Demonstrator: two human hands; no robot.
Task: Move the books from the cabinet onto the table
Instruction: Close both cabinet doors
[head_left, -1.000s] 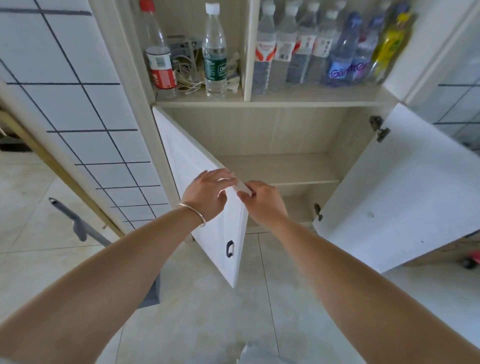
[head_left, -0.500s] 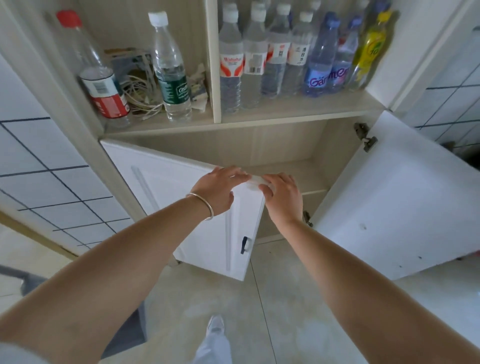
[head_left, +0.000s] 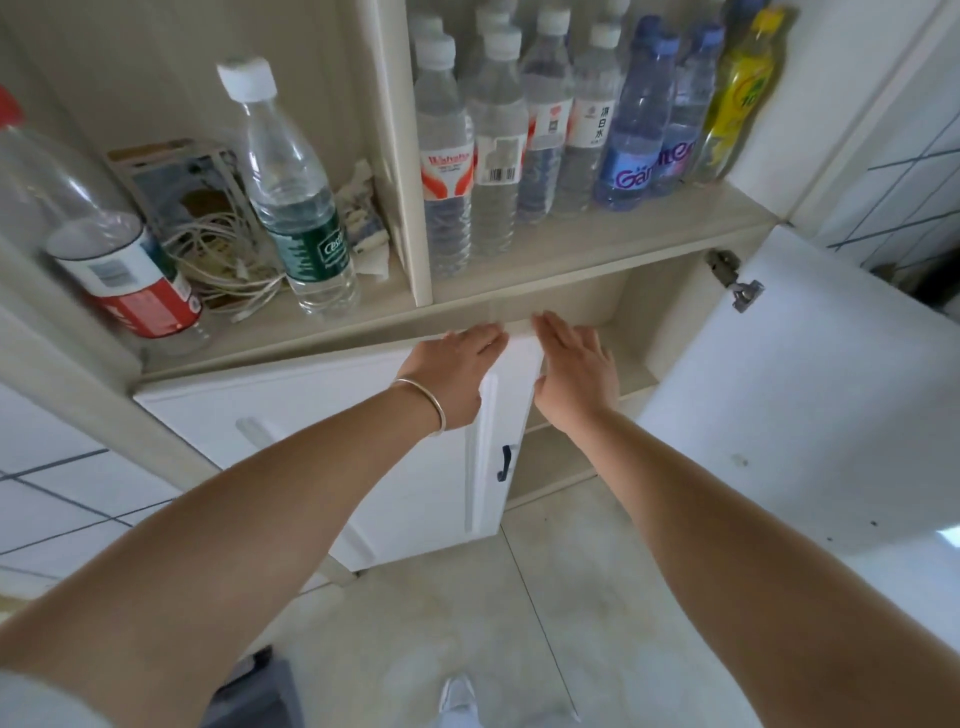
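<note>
At the far left of the frame a red-capped, red-labelled bottle (head_left: 111, 260) stands on the upper shelf (head_left: 597, 236), with a tangle of white cables (head_left: 223, 265) behind it and a green-labelled water bottle (head_left: 296, 202) just right of those. Past the upright divider (head_left: 402, 145), in the upper middle, a row of clear water bottles (head_left: 496, 135) runs to blue bottles (head_left: 641, 119) and a yellow bottle (head_left: 737, 98) in the upper right.

Below, at centre, the left hand (head_left: 452, 376), with a bangle (head_left: 423, 402) on its wrist, rests flat on the white left cabinet door (head_left: 291, 415), fingers straight and close together at its top edge. The door is nearly shut; its dark handle (head_left: 505, 462) sits lower down. Just right of it, the right hand (head_left: 576, 374) is stretched out with fingers straight and slightly spread, at the door's free edge before the open lower compartment (head_left: 618, 332). On the right, the other cabinet door (head_left: 810, 415) stands wide open. No books show in the visible part of the cabinet.
</note>
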